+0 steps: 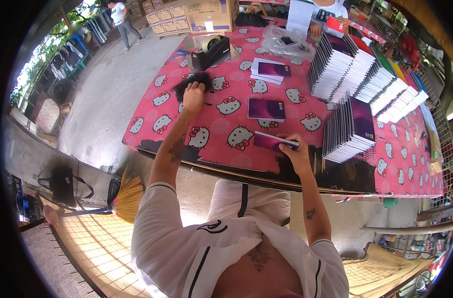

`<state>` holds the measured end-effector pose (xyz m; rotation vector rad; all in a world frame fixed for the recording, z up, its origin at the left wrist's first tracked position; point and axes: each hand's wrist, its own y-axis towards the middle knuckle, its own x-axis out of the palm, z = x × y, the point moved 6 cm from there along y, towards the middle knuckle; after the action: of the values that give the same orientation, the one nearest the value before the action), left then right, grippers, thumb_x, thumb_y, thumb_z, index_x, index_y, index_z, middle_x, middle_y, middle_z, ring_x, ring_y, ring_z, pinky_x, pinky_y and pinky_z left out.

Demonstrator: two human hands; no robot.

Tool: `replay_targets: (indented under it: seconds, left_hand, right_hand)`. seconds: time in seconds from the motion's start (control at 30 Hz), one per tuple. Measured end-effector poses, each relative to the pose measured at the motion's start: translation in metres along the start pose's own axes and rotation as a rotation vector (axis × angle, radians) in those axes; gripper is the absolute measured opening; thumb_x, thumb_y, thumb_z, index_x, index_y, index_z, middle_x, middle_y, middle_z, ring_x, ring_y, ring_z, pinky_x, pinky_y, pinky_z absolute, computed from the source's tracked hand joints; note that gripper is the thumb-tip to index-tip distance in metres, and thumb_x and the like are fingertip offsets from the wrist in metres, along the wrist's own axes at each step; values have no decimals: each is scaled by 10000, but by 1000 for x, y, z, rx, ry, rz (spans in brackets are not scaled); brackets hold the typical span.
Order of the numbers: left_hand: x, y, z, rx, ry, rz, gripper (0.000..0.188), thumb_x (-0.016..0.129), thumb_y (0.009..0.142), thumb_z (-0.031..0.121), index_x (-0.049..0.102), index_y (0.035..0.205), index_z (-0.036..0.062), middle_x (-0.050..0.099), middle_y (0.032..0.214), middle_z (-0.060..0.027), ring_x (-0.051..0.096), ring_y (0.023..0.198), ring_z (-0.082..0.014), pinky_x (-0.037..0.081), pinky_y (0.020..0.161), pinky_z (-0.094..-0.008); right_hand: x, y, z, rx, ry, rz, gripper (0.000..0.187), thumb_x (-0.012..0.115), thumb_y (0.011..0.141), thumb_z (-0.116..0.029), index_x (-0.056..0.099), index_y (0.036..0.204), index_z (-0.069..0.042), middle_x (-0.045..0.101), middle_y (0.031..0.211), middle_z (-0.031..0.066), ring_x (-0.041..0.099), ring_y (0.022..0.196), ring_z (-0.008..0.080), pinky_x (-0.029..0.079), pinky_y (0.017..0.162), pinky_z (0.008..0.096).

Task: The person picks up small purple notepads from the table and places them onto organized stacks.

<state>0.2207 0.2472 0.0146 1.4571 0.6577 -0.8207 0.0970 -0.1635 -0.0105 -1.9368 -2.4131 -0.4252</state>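
Observation:
My left hand [193,97] reaches over a pile of black plastic binding coils [182,88] on the table, its fingers closed on the near side of the pile. How many coils it grips is hidden. My right hand [297,153] holds a small purple-covered notebook [267,142] at the table's front edge, tilted, thumb on the cover. Just beyond it lies another purple notebook [266,109], flat. Farther back, one more purple notebook [273,69] rests on white sheets [267,78].
Tall stacks of coil-bound notebooks [348,129] stand at the right. A black tape dispenser [211,52], clear plastic bags [286,43] and cardboard boxes [209,15] are at the back. Across the table a person [331,10] handles a red item; another person [119,20] walks far left.

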Motion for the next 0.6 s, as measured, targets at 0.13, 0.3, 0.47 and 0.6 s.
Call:
replay_targets:
  seconds: [0.13,0.3,0.47,0.6]
  left_hand:
    - [-2,-11,40,53,19,128,179,630,918,182,623,1053,63,605,972,-114,597,932,-324,503,807,-443]
    - [-19,-26,30,20,-15,194,165,598,947,170,609,1069,61,595,993,-139,606,894,-346,511,770,-464]
    - [-64,-22,104,-57,-348,211,262,566,978,141,570,1223,52,605,974,-180,617,814,-377,510,694,-491]
    - [-97,-69,183,121,-767,-42,211,626,966,130,667,1151,37,652,856,-145,651,676,-321,529,619,-403]
  right_hand:
    - [-12,0,-3,56,-140,-115,190,713,877,-6,635,1050,-21,686,1053,60,618,892,80,519,783,233]
    - [6,-4,-6,128,-165,-198,289,715,893,-42,686,1179,-13,700,1077,27,588,884,63,485,776,227]
    - [-8,-5,-1,44,-226,-129,296,692,923,-52,682,1216,-12,685,1025,5,596,917,62,497,808,231]
    - [-1,-8,-3,125,-182,-129,278,674,939,-49,680,1215,-8,685,1035,7,596,918,61,504,788,221]
